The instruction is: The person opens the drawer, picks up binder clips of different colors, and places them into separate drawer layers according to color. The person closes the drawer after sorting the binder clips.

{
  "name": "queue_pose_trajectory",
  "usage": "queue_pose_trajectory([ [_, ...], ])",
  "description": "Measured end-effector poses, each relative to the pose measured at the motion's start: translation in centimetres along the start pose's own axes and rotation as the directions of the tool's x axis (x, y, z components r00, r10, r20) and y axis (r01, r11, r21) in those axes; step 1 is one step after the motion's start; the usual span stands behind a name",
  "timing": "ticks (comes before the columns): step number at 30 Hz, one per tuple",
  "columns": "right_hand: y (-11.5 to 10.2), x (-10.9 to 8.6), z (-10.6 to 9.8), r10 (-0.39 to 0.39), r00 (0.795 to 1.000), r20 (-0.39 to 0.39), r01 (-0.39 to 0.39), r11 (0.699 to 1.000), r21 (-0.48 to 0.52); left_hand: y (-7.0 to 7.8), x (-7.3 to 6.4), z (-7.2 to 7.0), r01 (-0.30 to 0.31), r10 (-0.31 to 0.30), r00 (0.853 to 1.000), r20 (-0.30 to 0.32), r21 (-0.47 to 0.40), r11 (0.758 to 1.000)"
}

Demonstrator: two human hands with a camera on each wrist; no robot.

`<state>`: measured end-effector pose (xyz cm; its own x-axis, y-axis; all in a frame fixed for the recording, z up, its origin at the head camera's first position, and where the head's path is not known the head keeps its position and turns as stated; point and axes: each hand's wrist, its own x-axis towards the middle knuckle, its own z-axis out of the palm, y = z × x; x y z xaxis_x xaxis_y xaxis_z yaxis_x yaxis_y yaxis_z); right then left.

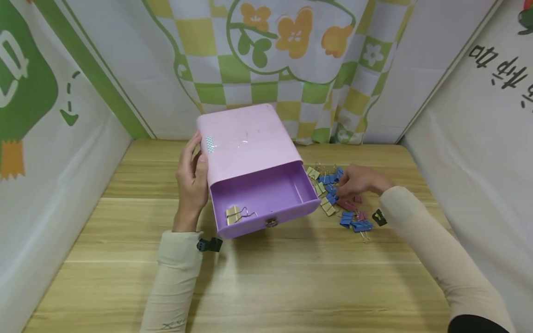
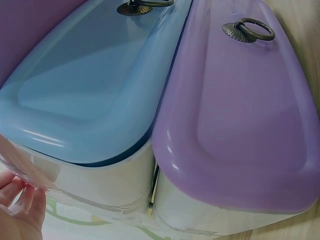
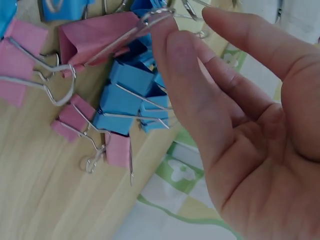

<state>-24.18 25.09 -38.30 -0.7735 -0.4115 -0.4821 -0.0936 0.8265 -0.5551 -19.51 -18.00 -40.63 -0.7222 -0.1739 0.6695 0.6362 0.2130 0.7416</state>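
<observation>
A pink drawer box (image 1: 250,138) stands on the table with its top purple drawer (image 1: 268,187) pulled out, a yellow binder clip (image 1: 233,215) lying inside. My left hand (image 1: 193,180) rests on the box's left side with fingers extended. Two closed drawer fronts show in the left wrist view, a blue one (image 2: 75,95) and a purple one (image 2: 245,110), each with a ring pull. My right hand (image 1: 358,180) is over a pile of binder clips; its fingertips are at the wire handle of a pink binder clip (image 3: 97,37), thumb and fingers apart.
Yellow, blue and pink clips lie spread to the right of the box, such as a blue clip (image 1: 361,225) near the front of the pile. A checkered curtain (image 1: 266,92) hangs behind the wooden table (image 1: 266,286), with white cloth walls on both sides.
</observation>
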Motion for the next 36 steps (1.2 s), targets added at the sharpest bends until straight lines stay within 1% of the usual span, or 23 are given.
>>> queue_pose_trajectory([
  [2,0.0,0.2,0.3,-0.004,1.000,0.024,0.004,1.000,0.010,0.0,0.0,0.0,-0.001,0.001,1.000,-0.003,-0.004,1.000],
  [6,0.0,0.6,1.0,0.002,0.997,0.079,-0.007,0.998,0.065,-0.1,0.0,0.0,-0.001,0.001,1.000,-0.005,-0.001,1.000],
  [8,0.0,0.7,1.3,0.005,0.996,0.089,-0.014,0.995,0.099,-0.2,0.0,0.0,0.002,-0.002,1.000,-0.003,0.005,1.000],
  [12,0.0,0.9,1.7,0.007,0.994,0.105,-0.020,0.992,0.124,-0.2,0.0,0.0,0.009,-0.009,1.000,0.000,0.008,1.000],
  [14,0.0,1.2,1.9,0.009,0.991,0.132,-0.029,0.988,0.152,-0.2,0.0,-0.1,0.008,-0.008,1.000,-0.001,0.008,1.000],
  [16,0.1,1.5,2.0,0.008,0.986,0.169,-0.043,0.977,0.207,-0.2,0.0,-0.1,0.005,-0.005,1.000,0.001,0.007,1.000],
  [19,0.5,2.0,2.3,0.006,0.975,0.222,-0.072,0.954,0.291,-0.2,0.0,-0.1,0.003,-0.003,1.000,0.004,0.008,1.000],
  [23,1.1,2.6,2.7,0.005,0.970,0.243,-0.100,0.920,0.379,0.0,-0.1,-0.1,0.015,-0.015,1.000,0.004,0.014,1.000],
  [29,1.9,2.6,2.9,0.012,0.966,0.257,-0.159,0.813,0.560,0.2,-0.1,-0.1,0.021,-0.022,1.000,0.010,0.009,1.000],
  [31,1.8,2.3,2.7,-0.005,0.967,0.256,-0.154,0.787,0.597,0.1,-0.1,-0.1,0.021,-0.022,1.000,0.013,0.013,1.000],
  [32,1.7,2.2,2.6,-0.017,0.967,0.254,-0.146,0.779,0.610,0.1,-0.1,-0.1,0.021,-0.021,1.000,0.014,0.015,1.000],
  [34,1.4,1.8,2.1,-0.042,0.970,0.239,-0.120,0.772,0.624,0.1,-0.1,-0.2,0.020,-0.020,1.000,0.016,0.025,0.999],
  [36,0.9,1.5,1.5,-0.064,0.973,0.221,-0.093,0.771,0.630,0.0,0.0,-0.3,0.021,-0.021,1.000,0.012,0.026,0.999],
])
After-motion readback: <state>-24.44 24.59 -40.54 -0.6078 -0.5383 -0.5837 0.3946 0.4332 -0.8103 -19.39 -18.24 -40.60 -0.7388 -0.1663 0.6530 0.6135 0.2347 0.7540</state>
